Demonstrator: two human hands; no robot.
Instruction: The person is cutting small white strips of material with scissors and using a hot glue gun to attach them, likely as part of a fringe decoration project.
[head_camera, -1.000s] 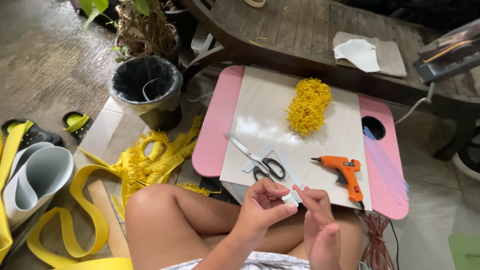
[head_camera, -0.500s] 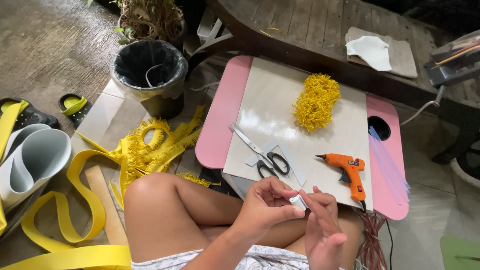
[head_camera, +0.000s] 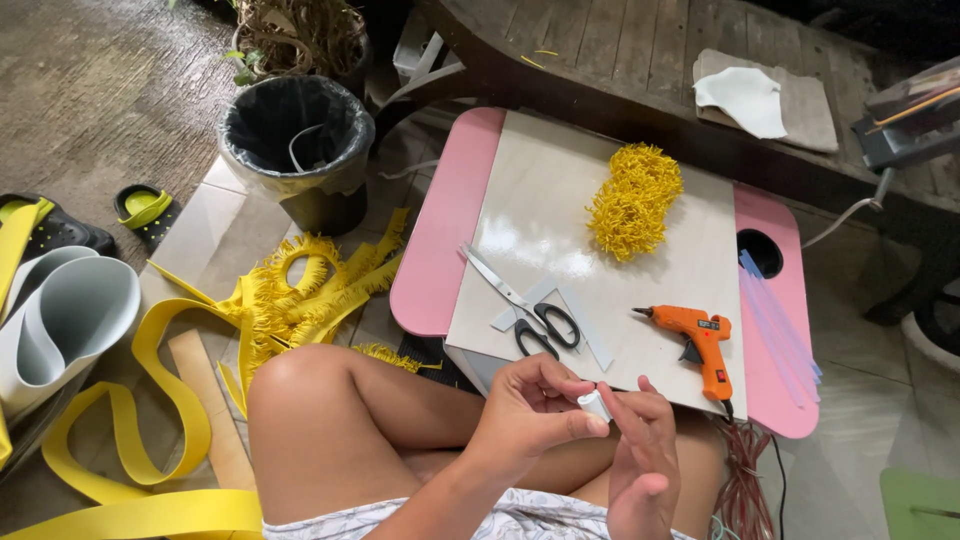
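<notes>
White roll (head_camera: 594, 404) sits pinched between fingertips of both hands, left (head_camera: 530, 405) and right (head_camera: 640, 455), each curled narrowly

Left hand (head_camera: 530, 410) and right hand (head_camera: 640, 450) close together above the lap, fingertips pinched.

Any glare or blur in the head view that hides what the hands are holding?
Head view: soft daylight, sharp focus; a bright sheen on the pale board left of the scissors, washing out nothing; the small white piece pinched between left hand and right hand is crisp but mostly covered by fingers; top right corner falls into dark shadow; edges bow slightly from the wide lens.
</notes>
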